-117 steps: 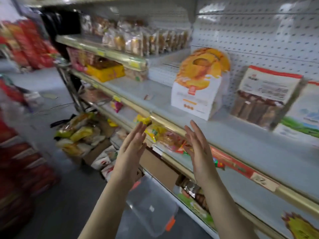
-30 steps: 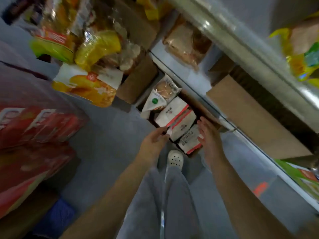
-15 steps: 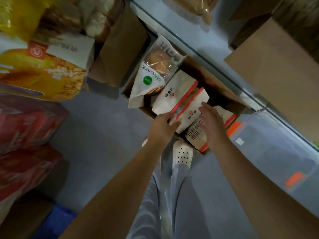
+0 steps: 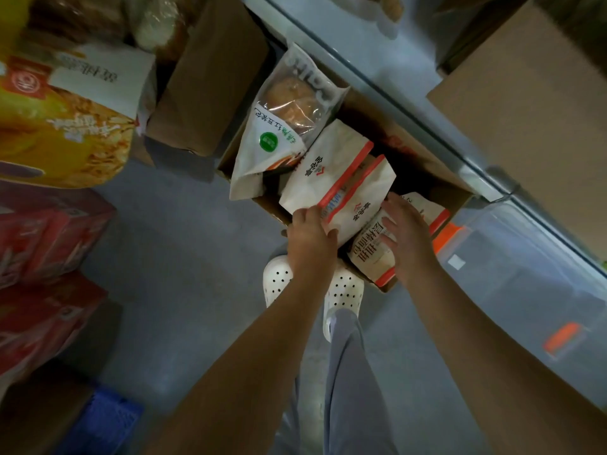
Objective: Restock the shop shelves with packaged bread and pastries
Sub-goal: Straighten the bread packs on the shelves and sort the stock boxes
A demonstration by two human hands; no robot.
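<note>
Shop floor | left hand fingers pinch bag in box | right hand flat, fingers straight, on next bag | best: hold both sides, lift straight, don't squash.

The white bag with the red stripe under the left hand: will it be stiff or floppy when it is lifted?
Probably floppy: the white bag looks like thin, creased film, puffed up. Likely light for its size, so the left hand pinching its edge may suffice. Held so, it could sag or swing.
</note>
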